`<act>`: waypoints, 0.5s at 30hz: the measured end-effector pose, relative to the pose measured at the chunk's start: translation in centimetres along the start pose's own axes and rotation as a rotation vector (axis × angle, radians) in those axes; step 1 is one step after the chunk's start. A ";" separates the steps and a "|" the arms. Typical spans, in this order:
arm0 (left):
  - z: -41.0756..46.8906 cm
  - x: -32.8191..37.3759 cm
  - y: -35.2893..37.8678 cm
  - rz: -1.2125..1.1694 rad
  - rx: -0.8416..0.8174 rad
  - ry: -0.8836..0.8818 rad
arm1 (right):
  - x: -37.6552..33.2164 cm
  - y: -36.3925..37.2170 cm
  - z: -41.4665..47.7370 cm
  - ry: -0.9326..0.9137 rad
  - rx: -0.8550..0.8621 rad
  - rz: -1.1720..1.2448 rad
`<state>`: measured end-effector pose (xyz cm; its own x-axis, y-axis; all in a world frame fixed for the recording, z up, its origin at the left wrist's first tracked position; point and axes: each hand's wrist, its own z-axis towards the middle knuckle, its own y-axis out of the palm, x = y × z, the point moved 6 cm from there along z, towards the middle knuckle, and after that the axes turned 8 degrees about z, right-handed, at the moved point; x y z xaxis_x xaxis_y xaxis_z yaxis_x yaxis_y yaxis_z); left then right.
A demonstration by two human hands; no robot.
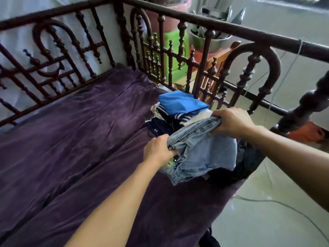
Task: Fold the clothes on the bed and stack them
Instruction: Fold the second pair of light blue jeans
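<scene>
Head view: left hand [157, 150] and right hand [231, 123] both grip a light-blue denim garment [204, 152] at the right edge of the purple bed cover [80, 131].
The left hand's fingers curl round the end by the labels. The denim hangs bunched between the hands, and the right hand clamps its far end. Just behind lies a stack of folded clothes [181, 104], blue on top.
</scene>
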<state>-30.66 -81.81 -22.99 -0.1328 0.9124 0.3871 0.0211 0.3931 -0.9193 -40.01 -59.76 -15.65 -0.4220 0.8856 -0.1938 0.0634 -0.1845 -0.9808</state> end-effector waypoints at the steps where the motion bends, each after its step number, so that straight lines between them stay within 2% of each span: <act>1: 1.8 1.1 0.1 -0.035 -0.012 -0.013 | 1.3 -0.8 1.9 -0.012 -0.010 -0.024; 7: 12.9 5.0 3.6 -0.437 -0.216 -0.115 | 8.0 -2.1 14.9 0.026 -0.269 -0.120; 11: 19.5 4.6 8.5 -0.693 -0.350 -0.247 | 10.2 1.0 22.7 0.015 -0.420 -0.227; 13: 22.2 3.6 11.1 -0.662 -0.371 -0.353 | 11.2 3.9 25.7 -0.009 -0.408 -0.281; 15: 23.7 2.1 13.4 -0.394 -0.322 -0.463 | 12.0 7.0 27.5 -0.061 -0.302 -0.286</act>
<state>-54.18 -77.36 -36.20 -0.5989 0.5800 0.5522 0.1681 0.7653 -0.6214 -69.49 -62.11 -24.23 -0.5134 0.8544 0.0801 0.1941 0.2065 -0.9590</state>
